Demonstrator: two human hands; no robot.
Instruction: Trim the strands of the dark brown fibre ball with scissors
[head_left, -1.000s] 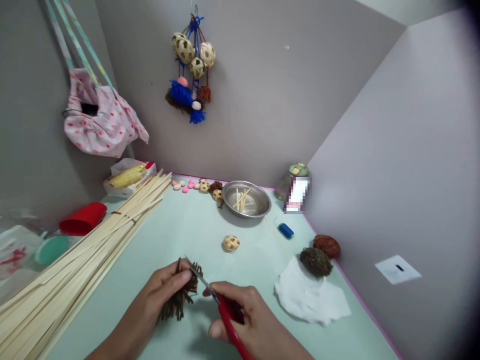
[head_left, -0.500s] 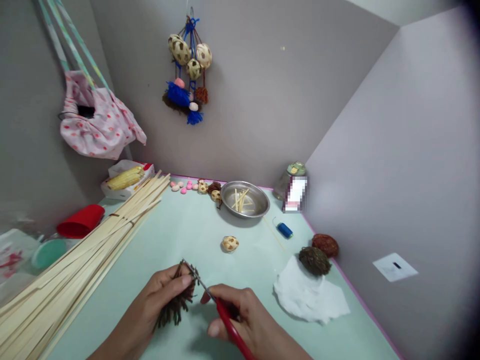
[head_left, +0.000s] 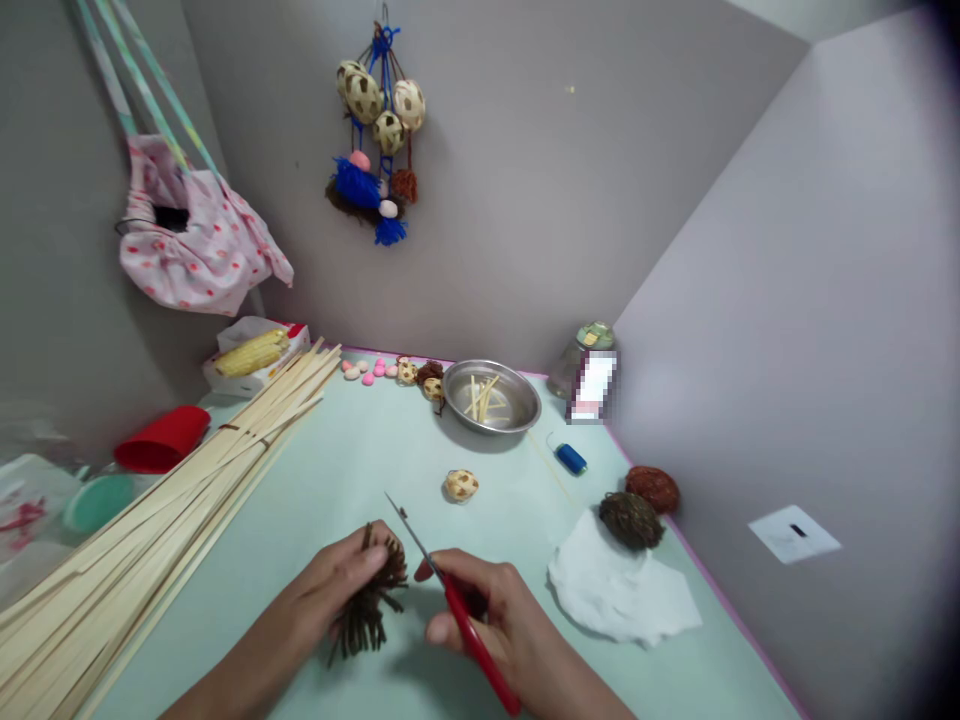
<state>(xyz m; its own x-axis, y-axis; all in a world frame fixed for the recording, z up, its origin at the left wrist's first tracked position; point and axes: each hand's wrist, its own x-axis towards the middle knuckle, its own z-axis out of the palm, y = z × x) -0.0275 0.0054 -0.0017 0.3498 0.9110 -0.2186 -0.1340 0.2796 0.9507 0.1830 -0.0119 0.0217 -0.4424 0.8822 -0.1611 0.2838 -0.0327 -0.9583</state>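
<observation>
Pinched in my left hand (head_left: 341, 575) is a dark brown yarn tassel (head_left: 367, 615), its strands fanning down and to the right. My right hand (head_left: 491, 610) grips red-handled scissors (head_left: 474, 640) by the handles. Their blades point up and left, nearly together, and sit apart from the yarn just to its right. A small dark scrap clings near the tip. Beyond both hands lies a small woven ball (head_left: 461, 486) of pale strips on the pale green tabletop (head_left: 375, 450).
Long bamboo strips (head_left: 180, 510) line the left side. A steel bowl (head_left: 491, 432) holding short strips stands at the back. Blue thread (head_left: 571, 459), a brown yarn ball (head_left: 631, 521), a rust yarn ball (head_left: 652, 489) and white cloth (head_left: 615, 590) lie right. Woven balls and tassels (head_left: 375, 140) hang on the wall.
The scissors have drawn away from the yarn, slightly up and right. My left hand has turned the tassel a little, and its strands have shifted right.
</observation>
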